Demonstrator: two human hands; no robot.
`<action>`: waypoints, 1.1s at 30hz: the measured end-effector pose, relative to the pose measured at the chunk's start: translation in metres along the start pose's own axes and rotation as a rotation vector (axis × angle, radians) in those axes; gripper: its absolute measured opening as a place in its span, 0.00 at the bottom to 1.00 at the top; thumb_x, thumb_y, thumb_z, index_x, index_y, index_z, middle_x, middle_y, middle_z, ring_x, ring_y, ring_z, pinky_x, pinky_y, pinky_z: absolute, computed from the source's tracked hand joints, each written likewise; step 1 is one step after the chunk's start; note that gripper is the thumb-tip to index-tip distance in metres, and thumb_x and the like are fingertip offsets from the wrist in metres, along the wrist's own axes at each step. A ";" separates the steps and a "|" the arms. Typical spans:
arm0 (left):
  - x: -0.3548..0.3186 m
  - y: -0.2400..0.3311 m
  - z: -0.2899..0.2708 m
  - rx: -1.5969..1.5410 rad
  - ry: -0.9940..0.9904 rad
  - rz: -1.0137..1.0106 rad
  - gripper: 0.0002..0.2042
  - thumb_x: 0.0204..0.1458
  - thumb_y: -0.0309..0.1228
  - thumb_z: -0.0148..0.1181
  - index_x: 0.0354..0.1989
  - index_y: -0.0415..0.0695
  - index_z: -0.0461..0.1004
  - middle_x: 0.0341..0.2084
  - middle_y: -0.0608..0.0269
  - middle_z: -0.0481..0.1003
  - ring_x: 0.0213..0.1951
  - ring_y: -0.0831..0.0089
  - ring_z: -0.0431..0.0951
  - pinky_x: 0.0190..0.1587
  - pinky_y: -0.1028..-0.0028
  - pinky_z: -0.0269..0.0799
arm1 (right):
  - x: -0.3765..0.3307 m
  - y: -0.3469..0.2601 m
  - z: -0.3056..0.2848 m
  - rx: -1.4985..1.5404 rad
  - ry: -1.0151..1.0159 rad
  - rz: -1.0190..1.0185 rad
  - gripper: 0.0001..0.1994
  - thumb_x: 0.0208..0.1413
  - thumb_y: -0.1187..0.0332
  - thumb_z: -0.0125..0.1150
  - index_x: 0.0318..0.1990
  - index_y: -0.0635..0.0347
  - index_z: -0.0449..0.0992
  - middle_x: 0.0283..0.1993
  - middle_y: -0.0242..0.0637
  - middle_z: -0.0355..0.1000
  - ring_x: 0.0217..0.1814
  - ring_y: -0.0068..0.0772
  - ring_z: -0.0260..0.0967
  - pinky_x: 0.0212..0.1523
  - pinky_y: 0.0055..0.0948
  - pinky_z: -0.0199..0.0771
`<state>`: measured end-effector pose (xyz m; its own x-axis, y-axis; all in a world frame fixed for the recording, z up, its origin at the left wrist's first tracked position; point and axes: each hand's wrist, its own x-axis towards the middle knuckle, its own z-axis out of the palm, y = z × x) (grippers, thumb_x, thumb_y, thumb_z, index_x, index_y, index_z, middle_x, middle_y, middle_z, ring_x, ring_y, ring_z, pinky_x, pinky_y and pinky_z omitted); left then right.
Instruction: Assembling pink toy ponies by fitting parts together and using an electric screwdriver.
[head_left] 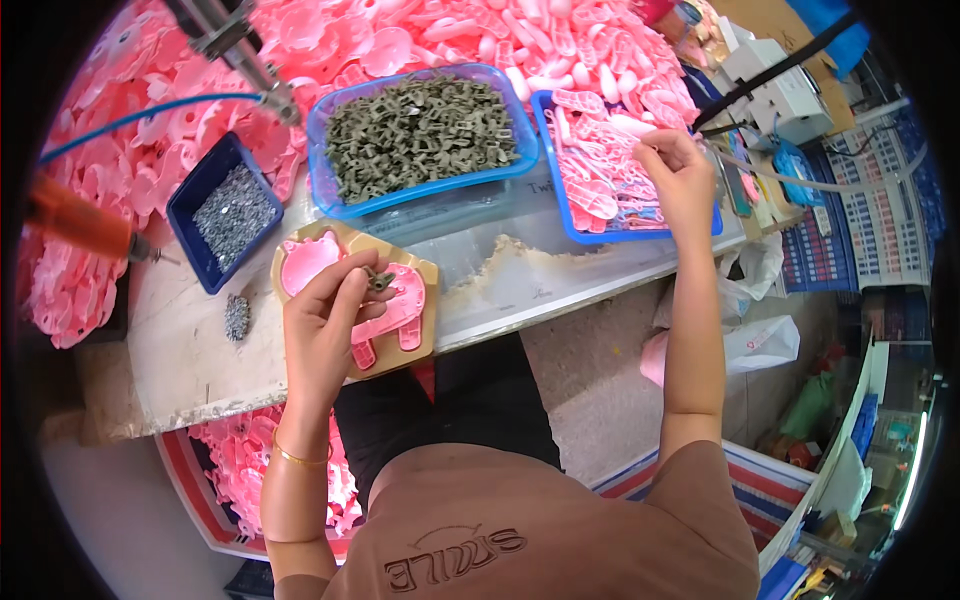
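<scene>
My left hand (pixel 335 305) pinches a small grey-green moulded part (pixel 379 279) above a tan block (pixel 428 330). A pink animal-shaped plastic shell (pixel 405 295) with a rounded head piece lies in this block, partly hidden by the hand. Off to the right, my right hand (pixel 682 180) is over a blue tray (pixel 604 238) of small pink and white plastic pieces (pixel 592 165). Its thumb and fingertips are closed together; whatever they hold, if anything, is too small to make out. Between the hands stands a blue tub (pixel 345 210) heaped with grey-green parts (pixel 420 135) like the pinched one.
A dark blue tray (pixel 262 235) holds small silvery screws, with a little heap of screws (pixel 237 317) beside it. An orange screwdriver (pixel 85 222) hangs at left; a metal arm (pixel 230 45) reaches in above. Pink shells (pixel 390 45) pile along the back. A striped bag (pixel 185 470) sits below.
</scene>
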<state>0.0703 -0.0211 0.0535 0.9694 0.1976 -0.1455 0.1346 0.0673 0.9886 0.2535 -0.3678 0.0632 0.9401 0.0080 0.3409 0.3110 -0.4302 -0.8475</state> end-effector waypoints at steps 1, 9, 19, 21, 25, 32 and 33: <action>0.000 0.001 0.000 -0.045 0.010 -0.010 0.14 0.65 0.29 0.52 0.51 0.32 0.75 0.42 0.56 0.79 0.39 0.73 0.81 0.42 0.77 0.80 | -0.003 -0.008 0.005 0.101 -0.032 0.008 0.06 0.54 0.79 0.66 0.38 0.66 0.77 0.34 0.32 0.77 0.36 0.18 0.73 0.39 0.18 0.73; 0.001 0.007 0.006 -0.137 -0.026 -0.087 0.16 0.66 0.31 0.51 0.51 0.29 0.74 0.42 0.50 0.80 0.39 0.71 0.83 0.44 0.76 0.80 | -0.081 -0.101 0.081 0.448 -0.654 0.169 0.06 0.52 0.77 0.69 0.36 0.64 0.77 0.32 0.29 0.77 0.33 0.15 0.72 0.36 0.17 0.72; -0.005 0.002 0.008 -0.150 0.038 -0.055 0.14 0.65 0.29 0.53 0.50 0.29 0.74 0.42 0.51 0.80 0.39 0.73 0.82 0.43 0.77 0.80 | -0.098 -0.096 0.109 0.391 -0.627 0.247 0.06 0.53 0.79 0.68 0.36 0.66 0.75 0.33 0.36 0.78 0.35 0.20 0.76 0.37 0.19 0.76; -0.005 0.002 0.010 -0.142 0.068 -0.016 0.14 0.64 0.29 0.55 0.50 0.29 0.75 0.41 0.53 0.80 0.38 0.74 0.82 0.42 0.78 0.81 | -0.102 -0.095 0.112 0.411 -0.592 0.273 0.06 0.53 0.79 0.68 0.36 0.66 0.75 0.33 0.37 0.78 0.35 0.22 0.77 0.37 0.20 0.77; -0.005 0.000 0.014 -0.058 0.121 0.022 0.14 0.63 0.29 0.56 0.49 0.29 0.75 0.41 0.55 0.80 0.37 0.75 0.81 0.42 0.77 0.81 | -0.111 -0.097 0.116 0.411 -0.515 0.285 0.06 0.53 0.78 0.68 0.34 0.66 0.76 0.32 0.39 0.78 0.34 0.23 0.77 0.37 0.22 0.78; -0.005 -0.002 0.006 -0.297 0.059 -0.106 0.13 0.63 0.29 0.55 0.48 0.30 0.76 0.40 0.53 0.80 0.38 0.73 0.82 0.43 0.77 0.81 | -0.109 -0.091 0.112 0.447 -0.559 0.337 0.05 0.53 0.78 0.68 0.33 0.67 0.76 0.31 0.39 0.78 0.33 0.24 0.77 0.37 0.21 0.78; -0.005 -0.002 0.005 -0.347 0.039 -0.131 0.13 0.63 0.30 0.55 0.47 0.31 0.76 0.39 0.54 0.80 0.38 0.73 0.82 0.43 0.77 0.80 | -0.108 -0.090 0.111 0.447 -0.605 0.325 0.06 0.52 0.78 0.68 0.36 0.66 0.77 0.32 0.37 0.78 0.33 0.23 0.76 0.37 0.21 0.77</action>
<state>0.0662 -0.0267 0.0528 0.9391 0.2020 -0.2781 0.1733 0.4205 0.8906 0.1397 -0.2301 0.0574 0.8662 0.4853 -0.1195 -0.0832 -0.0957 -0.9919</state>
